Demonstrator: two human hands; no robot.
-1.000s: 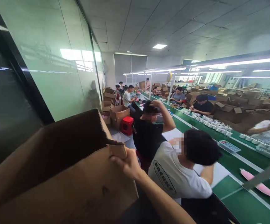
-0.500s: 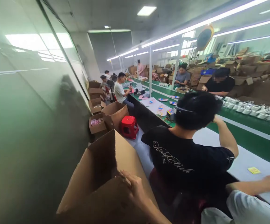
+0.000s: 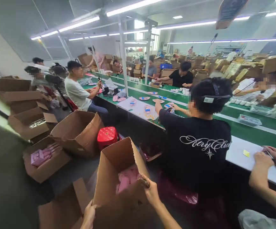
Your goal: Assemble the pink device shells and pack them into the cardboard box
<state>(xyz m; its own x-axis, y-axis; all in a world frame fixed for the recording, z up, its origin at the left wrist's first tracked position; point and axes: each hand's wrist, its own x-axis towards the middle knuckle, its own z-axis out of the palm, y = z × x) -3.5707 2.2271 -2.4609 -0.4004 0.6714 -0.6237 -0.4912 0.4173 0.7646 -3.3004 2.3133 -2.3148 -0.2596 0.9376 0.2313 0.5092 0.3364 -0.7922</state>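
Note:
In front of me stands a tall open cardboard box (image 3: 122, 208) with pink pieces (image 3: 127, 178) inside; their exact kind is hard to make out. My left hand (image 3: 89, 215) is closed on the box's near left edge, its fingers partly cut off by the bottom of the view. At the opposite near corner, my right hand (image 3: 151, 191) grips the upper rim, with fingers curled over the cardboard. Another open box (image 3: 59, 210) lies low on the left, close to my left hand.
A co-worker in a black shirt (image 3: 197, 159) sits just right of the box, beside a green workbench (image 3: 239, 128). A red stool (image 3: 107, 136) stands beyond it. More cardboard boxes (image 3: 74, 130) line the left, one holding pink parts (image 3: 43, 155). Another person's hands (image 3: 267, 159) rest at far right.
The view has swung right and down. My left hand has come into view on the box. The box's pink contents now show, while my right hand stays on its rim.

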